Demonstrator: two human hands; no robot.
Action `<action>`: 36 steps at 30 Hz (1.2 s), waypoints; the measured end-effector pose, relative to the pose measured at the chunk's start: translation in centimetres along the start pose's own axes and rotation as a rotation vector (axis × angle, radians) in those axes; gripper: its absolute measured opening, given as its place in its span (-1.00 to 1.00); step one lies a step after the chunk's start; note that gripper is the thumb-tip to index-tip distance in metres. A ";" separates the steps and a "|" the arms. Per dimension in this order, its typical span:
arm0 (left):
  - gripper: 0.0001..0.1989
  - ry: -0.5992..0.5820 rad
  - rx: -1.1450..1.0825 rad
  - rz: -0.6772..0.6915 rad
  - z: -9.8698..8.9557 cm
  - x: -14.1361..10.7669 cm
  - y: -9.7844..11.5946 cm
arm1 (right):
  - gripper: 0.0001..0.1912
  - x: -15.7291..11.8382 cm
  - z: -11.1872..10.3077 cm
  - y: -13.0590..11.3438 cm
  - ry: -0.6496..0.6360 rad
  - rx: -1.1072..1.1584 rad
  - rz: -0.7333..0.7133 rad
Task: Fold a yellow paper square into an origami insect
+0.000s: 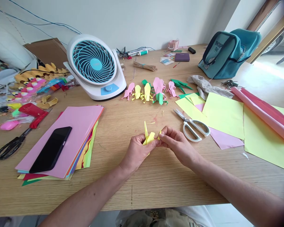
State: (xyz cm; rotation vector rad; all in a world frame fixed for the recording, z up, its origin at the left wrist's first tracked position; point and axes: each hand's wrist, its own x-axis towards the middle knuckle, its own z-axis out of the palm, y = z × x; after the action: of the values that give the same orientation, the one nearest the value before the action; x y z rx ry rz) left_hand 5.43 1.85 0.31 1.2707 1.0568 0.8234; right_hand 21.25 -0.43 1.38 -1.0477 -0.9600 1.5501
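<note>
A small yellow origami figure [150,137] with thin pointed strips is held between my two hands above the table's middle. My left hand [137,149] is closed around its body, thumb lying along the paper. The thumb and fingers of my right hand [175,141] pinch a narrow yellow tip at its right side. Part of the folded paper is hidden by my fingers. Silver scissors [191,125] with pale handles lie just beyond my right hand. Behind my hands stands a row of finished-looking paper figures, among them a large pink one [158,85] and a yellow one [147,92].
On the left, a black phone [50,149] rests on stacked coloured paper [85,118], with black-handled scissors [11,146] beside it. A white fan [94,66] stands behind. Yellow sheets [223,115] and a pink roll [262,113] lie right, below a teal bag [227,55].
</note>
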 end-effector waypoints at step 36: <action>-0.71 0.061 0.070 -0.009 -0.4 0.1 0.7 | -0.75 0.4 -2.6 -0.5 0.017 -1.018 -0.879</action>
State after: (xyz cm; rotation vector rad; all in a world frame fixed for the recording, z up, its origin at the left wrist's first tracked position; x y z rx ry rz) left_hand 5.14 2.15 1.03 1.3056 1.1478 0.8291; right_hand 23.78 0.28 0.95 -1.0297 -1.9399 0.2686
